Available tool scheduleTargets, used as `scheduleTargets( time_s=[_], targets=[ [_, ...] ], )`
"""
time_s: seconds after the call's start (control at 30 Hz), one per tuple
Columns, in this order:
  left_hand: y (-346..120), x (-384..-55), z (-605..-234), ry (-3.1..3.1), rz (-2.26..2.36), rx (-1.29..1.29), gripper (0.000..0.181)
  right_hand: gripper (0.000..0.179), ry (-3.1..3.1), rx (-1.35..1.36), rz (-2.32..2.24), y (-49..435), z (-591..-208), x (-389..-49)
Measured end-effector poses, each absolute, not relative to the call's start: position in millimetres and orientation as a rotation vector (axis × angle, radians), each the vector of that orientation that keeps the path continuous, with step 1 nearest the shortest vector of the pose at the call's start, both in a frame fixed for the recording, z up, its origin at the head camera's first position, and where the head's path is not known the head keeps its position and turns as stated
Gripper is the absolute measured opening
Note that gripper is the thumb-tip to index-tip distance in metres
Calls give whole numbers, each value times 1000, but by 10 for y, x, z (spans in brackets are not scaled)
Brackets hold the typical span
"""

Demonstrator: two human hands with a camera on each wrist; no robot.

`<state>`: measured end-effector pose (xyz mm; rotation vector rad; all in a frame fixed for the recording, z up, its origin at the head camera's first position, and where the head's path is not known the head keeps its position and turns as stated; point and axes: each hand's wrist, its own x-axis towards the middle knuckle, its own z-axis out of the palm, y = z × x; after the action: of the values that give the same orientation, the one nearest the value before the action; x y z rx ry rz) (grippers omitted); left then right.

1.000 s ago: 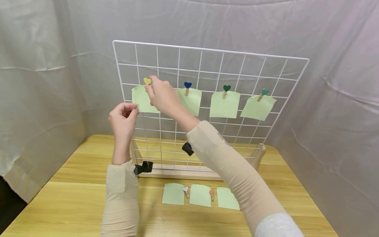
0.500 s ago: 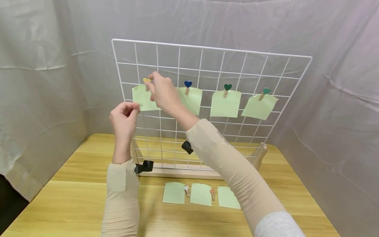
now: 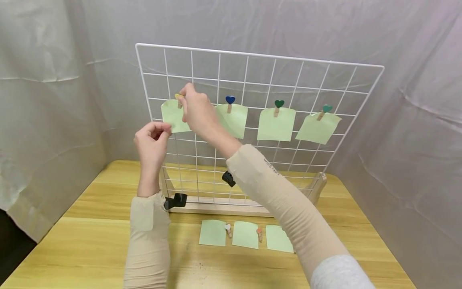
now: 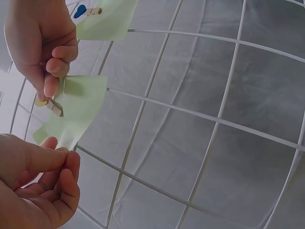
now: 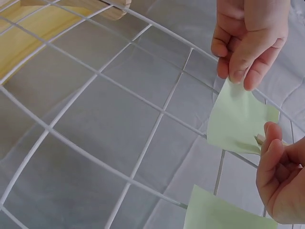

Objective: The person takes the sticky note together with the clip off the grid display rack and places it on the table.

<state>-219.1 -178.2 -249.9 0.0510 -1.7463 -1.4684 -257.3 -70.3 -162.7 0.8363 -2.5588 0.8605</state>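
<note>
Hanging at upper left of the head view, green note has left hand pinching its lower-left corner, right hand pinching yellow-heart clip at its top; likely light, limp, easily creased, best held by corners.

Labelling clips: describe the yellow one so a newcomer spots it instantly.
Find the white grid on the table, with four green notes in a row across it. On the leftmost note, at its top edge by the right hand, sits the yellow clip. Its heart is yellow, unlike the neighbouring blue clip, dark green clip and teal clip.
</note>
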Motion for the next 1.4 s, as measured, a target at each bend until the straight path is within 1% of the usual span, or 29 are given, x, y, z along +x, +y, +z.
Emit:
scheduleTargets(
  time_s=[0.8, 1.4],
  targets=[
    [-1787, -2235, -2509, -1745, -1473, 36, 10, 11, -2479, 837, 843, -682, -1656, -2578],
    [-1806, -2226, -2537, -1710, -1477, 30, 10, 9, -2465, 869, 853, -663, -1664, -2536]
  ],
)
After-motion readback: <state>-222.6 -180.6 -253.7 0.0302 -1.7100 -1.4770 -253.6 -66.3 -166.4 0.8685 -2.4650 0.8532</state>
